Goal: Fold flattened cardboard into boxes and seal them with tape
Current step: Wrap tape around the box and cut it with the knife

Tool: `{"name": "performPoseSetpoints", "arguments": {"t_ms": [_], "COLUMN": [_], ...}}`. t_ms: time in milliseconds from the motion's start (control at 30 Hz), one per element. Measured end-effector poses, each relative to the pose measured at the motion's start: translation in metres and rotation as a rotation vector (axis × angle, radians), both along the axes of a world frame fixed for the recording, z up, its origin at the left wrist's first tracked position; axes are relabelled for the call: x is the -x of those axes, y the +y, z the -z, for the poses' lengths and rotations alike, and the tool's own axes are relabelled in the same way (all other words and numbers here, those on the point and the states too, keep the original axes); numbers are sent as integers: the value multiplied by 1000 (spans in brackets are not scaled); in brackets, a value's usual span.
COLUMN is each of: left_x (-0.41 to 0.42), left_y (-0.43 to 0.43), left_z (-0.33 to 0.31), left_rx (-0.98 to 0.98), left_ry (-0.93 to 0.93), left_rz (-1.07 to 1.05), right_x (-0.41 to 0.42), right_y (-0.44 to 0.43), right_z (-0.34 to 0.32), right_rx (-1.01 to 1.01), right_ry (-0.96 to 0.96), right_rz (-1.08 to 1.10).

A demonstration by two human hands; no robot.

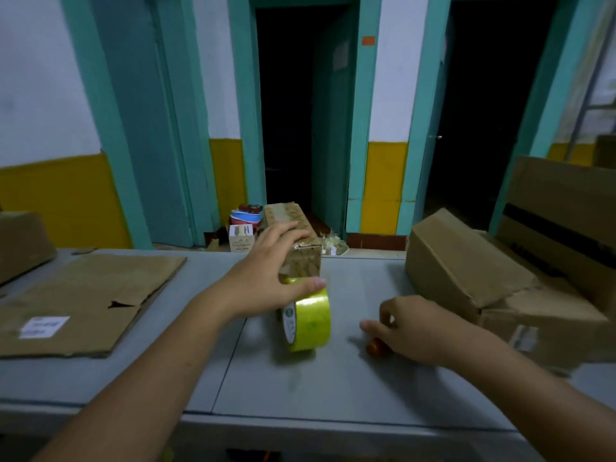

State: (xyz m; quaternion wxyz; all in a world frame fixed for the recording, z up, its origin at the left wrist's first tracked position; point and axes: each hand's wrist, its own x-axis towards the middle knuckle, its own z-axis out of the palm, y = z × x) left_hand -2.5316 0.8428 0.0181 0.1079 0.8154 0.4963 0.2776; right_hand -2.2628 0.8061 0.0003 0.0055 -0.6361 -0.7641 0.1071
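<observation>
Box (305,261) at far edge of table (333,388), long axis pointing away | left hand (266,278) grips its near end | tape (311,323) on edge just nearer | right hand (416,328) apart, pinching orange item (375,347) | flat cardboard (83,295) left, cartons (466,265) right.

Glossy yellow-green tape roll (311,323), brown small box (301,258) with pale print under my left hand (266,281), orange thing (375,346) under my right hand (413,325), grey table (333,388), brown flattened cardboard (83,295) with white sticker (43,326), black stripe on big brown box (566,201)
</observation>
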Motion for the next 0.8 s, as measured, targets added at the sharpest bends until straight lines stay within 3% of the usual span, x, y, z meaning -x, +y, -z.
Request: {"name": "performPoseSetpoints", "arguments": {"t_ms": [167,233,367,500,667,800], "left_x": [15,14,14,14,14,16], "left_y": [4,4,4,6,6,11], "left_z": [0,-1,-4,-3,-3,-1], "left_rx": [-1,11,60,37,26,-34], "left_ry": [-72,-71,-114,-89,-38,59], "left_rz": [23,12,-23,-40,-63,-75], "right_x": [-14,-21,-28,-30,-16,1], "right_y": [-18,-27,-31,-14,18,38], "right_z": [-16,-26,-35,-38,-34,-31], "right_rx": [100,74,-65,-263,-284,-309], "right_ry": [121,163,425,386,302,347], "right_rz": [8,-21,-95,-253,-381,-400]}}
